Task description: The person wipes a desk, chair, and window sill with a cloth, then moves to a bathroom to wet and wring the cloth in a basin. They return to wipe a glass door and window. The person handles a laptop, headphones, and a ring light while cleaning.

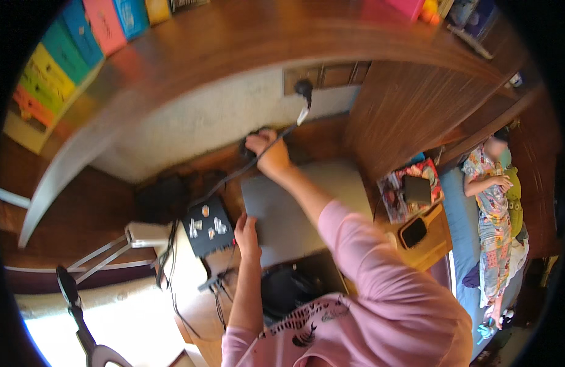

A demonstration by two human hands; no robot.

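Observation:
A flat grey closed laptop [307,208] lies on the wooden desk. My left hand [248,237] is at its left edge, fingers bent against the rim. Stretched across the laptop, my right hand [271,150] reaches the back of the desk by the wall. Its fingers are closed on a dark object [248,144], mostly hidden and too unclear to name. A black cable [236,174] passes by the right hand, running from a black plug [303,87] in the wall socket down to the left. Left of the laptop sits a black box with stickers [207,226].
Loose cables [216,284] and a white lamp [149,235] are at the left. A dark bag-like item [288,287] is below the laptop. To the right are a magazine [392,196], a hairbrush [413,233] and a person [494,226] lying on a bed. A bookshelf [233,37] overhangs the desk.

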